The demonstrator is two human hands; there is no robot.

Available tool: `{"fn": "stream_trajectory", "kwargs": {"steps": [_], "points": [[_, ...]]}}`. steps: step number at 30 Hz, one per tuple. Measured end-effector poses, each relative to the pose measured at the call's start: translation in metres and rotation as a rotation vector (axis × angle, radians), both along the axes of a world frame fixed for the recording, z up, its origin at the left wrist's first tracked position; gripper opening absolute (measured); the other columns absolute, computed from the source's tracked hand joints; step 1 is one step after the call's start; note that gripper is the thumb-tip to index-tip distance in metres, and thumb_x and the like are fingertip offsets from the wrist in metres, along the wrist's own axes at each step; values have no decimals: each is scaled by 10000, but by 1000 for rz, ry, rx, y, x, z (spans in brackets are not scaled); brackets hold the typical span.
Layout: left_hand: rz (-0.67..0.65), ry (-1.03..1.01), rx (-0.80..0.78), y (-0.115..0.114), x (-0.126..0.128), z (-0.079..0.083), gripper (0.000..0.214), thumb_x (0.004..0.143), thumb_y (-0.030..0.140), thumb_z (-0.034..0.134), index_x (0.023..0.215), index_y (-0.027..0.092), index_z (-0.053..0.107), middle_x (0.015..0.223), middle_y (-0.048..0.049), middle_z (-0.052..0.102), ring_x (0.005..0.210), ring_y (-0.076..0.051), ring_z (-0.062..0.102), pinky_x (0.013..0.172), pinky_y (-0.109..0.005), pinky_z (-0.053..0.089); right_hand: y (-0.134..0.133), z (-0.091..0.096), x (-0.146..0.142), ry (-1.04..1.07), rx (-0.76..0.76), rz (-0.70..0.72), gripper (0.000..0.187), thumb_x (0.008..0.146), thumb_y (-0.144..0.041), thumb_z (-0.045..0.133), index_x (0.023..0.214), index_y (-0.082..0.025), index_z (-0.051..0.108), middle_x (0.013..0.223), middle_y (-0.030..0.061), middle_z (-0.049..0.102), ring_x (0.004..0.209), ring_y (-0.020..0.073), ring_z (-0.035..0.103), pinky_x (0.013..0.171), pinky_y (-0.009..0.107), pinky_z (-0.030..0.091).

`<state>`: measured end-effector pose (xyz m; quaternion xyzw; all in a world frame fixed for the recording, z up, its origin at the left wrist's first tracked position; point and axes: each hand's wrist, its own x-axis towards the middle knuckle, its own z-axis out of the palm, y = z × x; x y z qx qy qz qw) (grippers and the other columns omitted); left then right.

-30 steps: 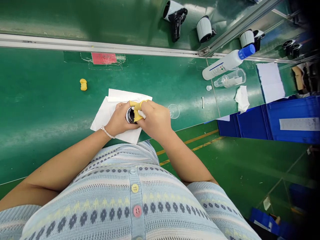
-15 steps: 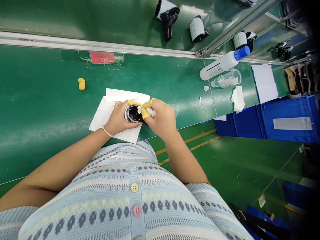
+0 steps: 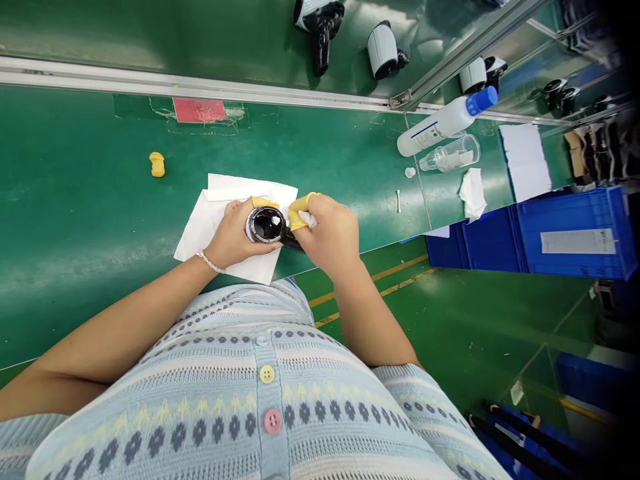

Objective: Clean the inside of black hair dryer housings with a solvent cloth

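My left hand is wrapped round the body of a hair dryer, whose glossy black round end faces up. The black handle of the dryer points right, partly hidden under my right hand. Pinched in my right fingers is a crumpled white wipe, just right of the round end and apart from its face. Yellow finger covers are on fingers of both hands. White paper sheets lie flat on the green bench beneath the dryer.
A yellow finger cover lies at left. To the right are a white bottle with blue cap, a clear plastic bottle, a cotton swab and a crumpled tissue. Hair dryers stand behind the metal rail. Blue crates stand right.
My right hand with the wipe has moved slightly right, off the dryer's round end, which now shows fully. My left hand still holds the dryer. The whole view has shifted a little.
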<state>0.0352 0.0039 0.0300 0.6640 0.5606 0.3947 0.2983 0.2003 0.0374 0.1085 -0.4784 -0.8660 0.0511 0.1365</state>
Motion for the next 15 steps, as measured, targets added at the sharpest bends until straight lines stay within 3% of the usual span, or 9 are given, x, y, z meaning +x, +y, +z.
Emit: {"fn": "stream_trajectory", "kwargs": {"steps": [5,15], "points": [[-13,-40,30,1,0,0,543,624,472,741,1058,218,537,1069,-39,650,1013,-262,595,897,-374,429,-8,-6,11,35,138,61,198,838,-223,420,734,-177,583,657,14,556,588,134,455,521,244,266],[10,3,13,1,0,1,549,619,452,741,1072,223,532,1067,-31,648,998,-256,597,904,-371,431,-6,-7,-3,-114,234,104,174,815,-171,419,775,-179,588,652,14,522,572,139,429,521,260,228]]}}
